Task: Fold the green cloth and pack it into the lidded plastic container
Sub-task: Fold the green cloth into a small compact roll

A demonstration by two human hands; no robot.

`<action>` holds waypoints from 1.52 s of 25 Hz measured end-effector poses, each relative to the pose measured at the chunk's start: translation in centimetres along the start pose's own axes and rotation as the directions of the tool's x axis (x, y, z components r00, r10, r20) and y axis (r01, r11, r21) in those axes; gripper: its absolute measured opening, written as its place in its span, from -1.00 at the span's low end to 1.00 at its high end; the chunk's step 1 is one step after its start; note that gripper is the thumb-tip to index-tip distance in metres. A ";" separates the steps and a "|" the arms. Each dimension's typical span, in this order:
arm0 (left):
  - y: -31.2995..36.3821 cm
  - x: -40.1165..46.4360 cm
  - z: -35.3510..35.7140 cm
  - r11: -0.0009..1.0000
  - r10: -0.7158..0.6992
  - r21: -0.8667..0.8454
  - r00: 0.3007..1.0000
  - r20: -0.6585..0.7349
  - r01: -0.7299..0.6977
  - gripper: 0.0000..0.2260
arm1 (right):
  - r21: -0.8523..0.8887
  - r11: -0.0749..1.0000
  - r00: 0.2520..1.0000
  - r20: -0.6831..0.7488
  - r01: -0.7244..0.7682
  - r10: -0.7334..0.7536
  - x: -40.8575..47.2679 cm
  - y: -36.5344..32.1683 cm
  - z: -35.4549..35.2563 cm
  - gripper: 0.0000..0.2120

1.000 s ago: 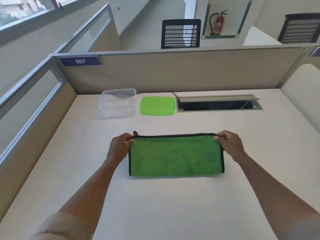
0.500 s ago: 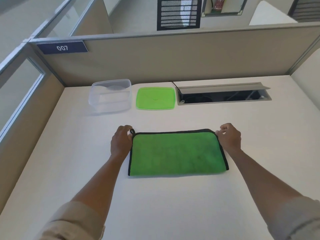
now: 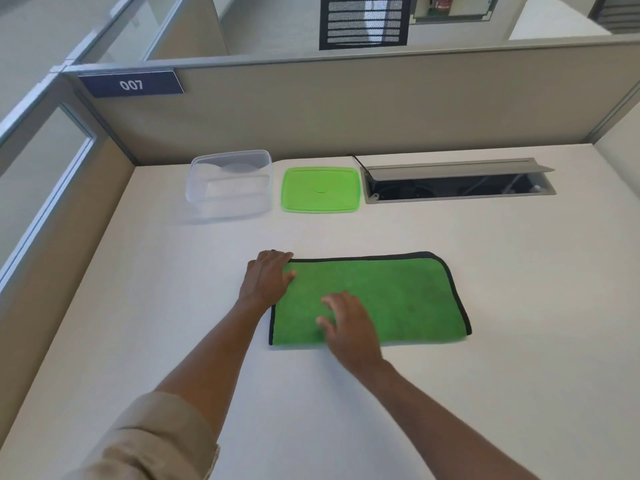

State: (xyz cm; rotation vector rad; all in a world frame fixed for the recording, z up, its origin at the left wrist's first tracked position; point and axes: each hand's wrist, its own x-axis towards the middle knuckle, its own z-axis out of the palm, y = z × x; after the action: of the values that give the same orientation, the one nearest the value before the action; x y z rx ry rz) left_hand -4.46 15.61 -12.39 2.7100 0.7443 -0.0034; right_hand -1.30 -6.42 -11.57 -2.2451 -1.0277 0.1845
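Observation:
The green cloth [image 3: 398,299] with black edging lies folded in half, flat on the white desk. My left hand [image 3: 265,280] rests on its far left corner, thumb pressing on the fabric. My right hand [image 3: 348,325] hovers over or lies on the cloth's left half, fingers spread, holding nothing. The clear plastic container [image 3: 230,183] stands empty at the back left of the desk. Its green lid [image 3: 320,189] lies flat just to the right of it.
An open cable hatch [image 3: 457,183] is sunk into the desk at the back right. Beige partition walls [image 3: 346,105] close the desk at the back and left, with a "007" sign [image 3: 131,85].
My right hand has let go of the cloth's far right corner and moved left across the cloth. My left hand has shifted onto the left corner. The camera has tilted down.

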 end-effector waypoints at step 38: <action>4.8 1.6 -7.5 0.769 -0.363 -0.565 0.932 -0.002 0.299 -0.35 | 0.029 0.988 0.982 -0.112 -0.150 0.152 -1.2 -7.1 0.8 -0.90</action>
State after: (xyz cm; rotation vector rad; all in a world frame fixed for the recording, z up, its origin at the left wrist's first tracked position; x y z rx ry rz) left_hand -1.38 14.89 -3.96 2.0067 1.0608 0.2468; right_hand -6.85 -3.49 -7.99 -2.2875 -0.7928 0.1298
